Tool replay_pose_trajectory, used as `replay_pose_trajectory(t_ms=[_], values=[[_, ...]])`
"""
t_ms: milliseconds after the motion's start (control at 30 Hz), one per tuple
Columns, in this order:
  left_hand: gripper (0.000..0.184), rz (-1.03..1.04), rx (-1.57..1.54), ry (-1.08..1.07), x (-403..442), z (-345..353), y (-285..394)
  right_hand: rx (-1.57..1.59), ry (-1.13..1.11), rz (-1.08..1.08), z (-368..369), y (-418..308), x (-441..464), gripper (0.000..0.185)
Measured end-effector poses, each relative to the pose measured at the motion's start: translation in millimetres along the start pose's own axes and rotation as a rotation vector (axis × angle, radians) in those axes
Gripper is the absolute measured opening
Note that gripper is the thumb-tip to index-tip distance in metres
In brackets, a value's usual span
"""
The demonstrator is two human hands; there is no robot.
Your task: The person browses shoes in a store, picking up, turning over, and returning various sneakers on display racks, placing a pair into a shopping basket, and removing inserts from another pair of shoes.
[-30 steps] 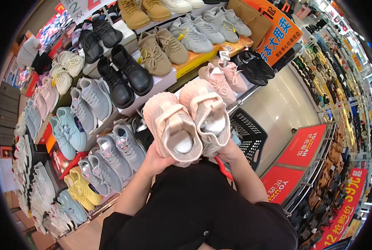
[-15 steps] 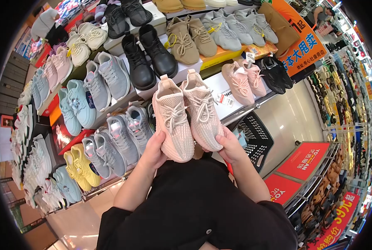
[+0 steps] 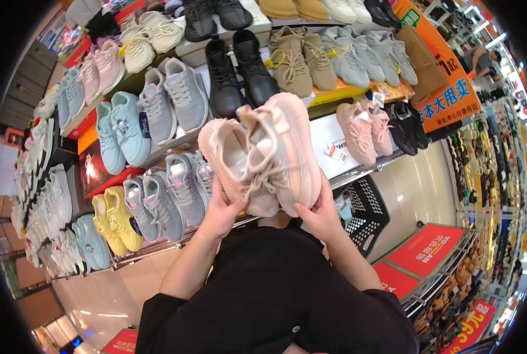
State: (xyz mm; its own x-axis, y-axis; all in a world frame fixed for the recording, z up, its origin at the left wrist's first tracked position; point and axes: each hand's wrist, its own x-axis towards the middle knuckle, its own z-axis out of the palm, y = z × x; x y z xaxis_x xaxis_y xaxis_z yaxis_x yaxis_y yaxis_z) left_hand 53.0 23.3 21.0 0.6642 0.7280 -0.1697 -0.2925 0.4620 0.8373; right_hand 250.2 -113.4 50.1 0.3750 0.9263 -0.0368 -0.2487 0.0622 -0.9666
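Observation:
Between my hands, in front of my chest, is a pair of pale pink knit sneakers with light laces. My left hand (image 3: 225, 213) is closed on the toe end of the left sneaker (image 3: 231, 154). The right sneaker (image 3: 299, 159) is gripped by my right hand (image 3: 318, 209), its thumb on the toe. Both shoes press together, heels up and away from me, the right one rolled so its outer side and sole edge show. Motion blurs their laces and collars. Black ankle boots (image 3: 253, 71) stand on the shelf just behind them.
Tiered shelves hold grey sneakers (image 3: 184, 94), yellow shoes (image 3: 117, 221) and pink sneakers (image 3: 358, 133). A black perforated basket (image 3: 366, 212) stands low at right, near red sign boards (image 3: 427, 249). An orange sign (image 3: 443, 76) stands at the back right. A person (image 3: 484, 59) is farther off.
The sneakers have tilted and turned inward against each other, so their openings and the right shoe's side now show. The view has shifted, moving the shelves slightly rightward.

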Motion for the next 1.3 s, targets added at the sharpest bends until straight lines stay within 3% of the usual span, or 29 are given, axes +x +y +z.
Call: replay_pose_trajectory(t_ms=[133, 267, 300, 433, 533, 600, 667, 733, 767, 867, 900, 933, 1133, 1233, 1267, 1300], values=[[0.096, -0.027, 0.012, 0.017, -4.6, -27.1, -1.9, -0.083, -0.085, -0.069, 13.7, 9.0, -1.3, 0.083], [0.070, -0.141, 0.316, 0.146, -13.6, -15.5, 36.0, -0.292, -0.175, -0.088, 21.8, 11.3, 0.8, 0.080], [0.059, -0.082, 0.253, 0.204, -18.2, -9.1, 36.3, -0.314, -0.170, -0.127, 27.9, 11.0, 1.7, 0.079], [0.061, -0.018, 0.448, 0.247, -39.2, -19.2, 26.2, -0.220, -0.202, -0.083, 37.8, 12.8, 3.8, 0.078], [0.062, -0.018, 0.357, 0.199, -45.7, -27.8, 20.6, -0.703, -0.313, -0.475, 32.4, 7.8, 8.8, 0.080], [0.062, 0.043, 0.236, 0.218, -43.3, -25.8, 24.6, -0.724, -0.330, -0.575, 30.6, 11.9, 14.6, 0.080], [0.061, 0.108, 0.318, 0.175, -46.7, -25.9, 24.9, -0.742, -0.345, -0.677, 32.7, 11.3, 16.7, 0.080], [0.061, 0.237, -0.019, 0.095, -52.5, -27.5, 12.6, -0.799, -0.300, -0.733, 37.1, 3.6, 13.1, 0.070], [0.061, 0.236, -0.016, 0.096, -57.9, -30.9, 12.5, -0.796, -0.299, -0.732, 37.6, 2.0, 12.7, 0.070], [0.060, 0.034, -0.135, 0.093, -77.7, -40.7, 28.5, -0.724, -0.265, -0.910, 35.7, -3.6, 8.2, 0.063], [0.054, -0.264, 0.028, 0.168, -74.1, -29.0, 52.2, -0.746, -0.312, -0.912, 34.7, -7.8, 5.8, 0.061], [0.054, -0.256, 0.028, 0.176, -70.4, -27.0, 54.1, -0.764, -0.365, -0.921, 34.2, -9.8, 6.3, 0.059], [0.054, 0.120, -0.036, -0.207, -56.7, -10.3, 60.4, -0.601, -0.401, -0.894, 46.0, 12.7, 18.0, 0.078], [0.058, 0.350, 0.010, -0.054, -65.8, -14.1, 58.4, -0.482, -0.508, -0.705, 49.4, 19.9, 26.5, 0.092], [0.060, 0.452, 0.032, 0.011, -70.0, -15.3, 56.0, -0.476, -0.528, -0.715, 50.8, 25.7, 28.7, 0.092], [0.062, 0.552, 0.055, 0.075, -73.6, -15.6, 54.4, -0.460, -0.568, -0.584, 53.1, 31.0, 30.7, 0.091]])
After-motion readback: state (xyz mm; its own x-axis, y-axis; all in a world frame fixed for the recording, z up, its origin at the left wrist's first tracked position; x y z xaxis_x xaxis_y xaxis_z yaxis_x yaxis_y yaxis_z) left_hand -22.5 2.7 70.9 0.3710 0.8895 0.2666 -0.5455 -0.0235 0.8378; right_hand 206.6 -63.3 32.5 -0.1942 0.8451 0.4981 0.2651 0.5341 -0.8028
